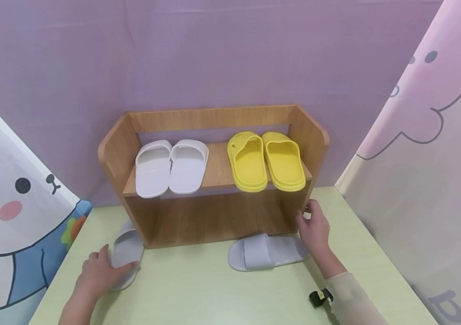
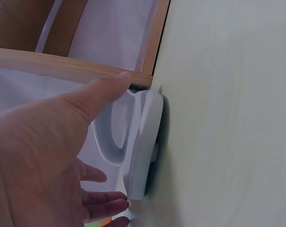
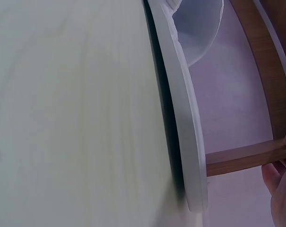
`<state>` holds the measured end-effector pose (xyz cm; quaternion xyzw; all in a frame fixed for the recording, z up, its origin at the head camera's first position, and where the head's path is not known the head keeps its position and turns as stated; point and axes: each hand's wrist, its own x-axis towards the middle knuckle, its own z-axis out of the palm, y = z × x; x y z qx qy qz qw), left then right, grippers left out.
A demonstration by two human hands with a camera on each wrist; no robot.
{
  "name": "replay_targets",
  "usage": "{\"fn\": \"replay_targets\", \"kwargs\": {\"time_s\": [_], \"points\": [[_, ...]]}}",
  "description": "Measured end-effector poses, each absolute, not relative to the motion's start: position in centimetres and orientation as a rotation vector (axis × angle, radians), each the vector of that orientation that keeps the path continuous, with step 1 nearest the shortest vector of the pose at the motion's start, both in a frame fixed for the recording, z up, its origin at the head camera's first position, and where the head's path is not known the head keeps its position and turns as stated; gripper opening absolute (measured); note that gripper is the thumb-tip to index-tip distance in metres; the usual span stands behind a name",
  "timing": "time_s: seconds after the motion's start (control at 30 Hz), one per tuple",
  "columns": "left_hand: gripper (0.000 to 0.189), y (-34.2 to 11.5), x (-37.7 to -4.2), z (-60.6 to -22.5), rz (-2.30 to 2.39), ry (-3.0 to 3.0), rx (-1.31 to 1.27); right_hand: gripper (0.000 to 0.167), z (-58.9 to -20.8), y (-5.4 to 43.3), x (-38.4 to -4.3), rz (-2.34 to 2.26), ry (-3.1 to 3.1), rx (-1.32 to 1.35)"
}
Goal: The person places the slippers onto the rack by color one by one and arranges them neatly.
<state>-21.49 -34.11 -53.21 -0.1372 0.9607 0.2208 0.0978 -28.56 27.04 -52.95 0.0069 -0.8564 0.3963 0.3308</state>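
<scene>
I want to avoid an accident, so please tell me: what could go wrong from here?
If the right hand, gripping the rack by its side panel, pulls it, the yellow clogs, which stick out past the shelf's front edge, may slide off.

The grey slipper in front could block the rack if it moves forward.

The left hand might push the other grey slipper against the rack's side.
</scene>
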Motion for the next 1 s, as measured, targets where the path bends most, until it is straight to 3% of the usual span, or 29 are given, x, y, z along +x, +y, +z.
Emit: {"fn": "replay_targets", "kwargs": {"time_s": [0.5,1.0], "points": [[0.157,-33.9,-22.0,-55.1,0.650,2.848,-0.373,0.025,-53.0,27.0,-28.7,1.037,-2.237,0.016],[0.125,-33.0,-21.9,-54.3,0.724,2.912,-0.470,0.025,-53.1,27.1,-28.8,1.031,-2.229,0.034]]}}
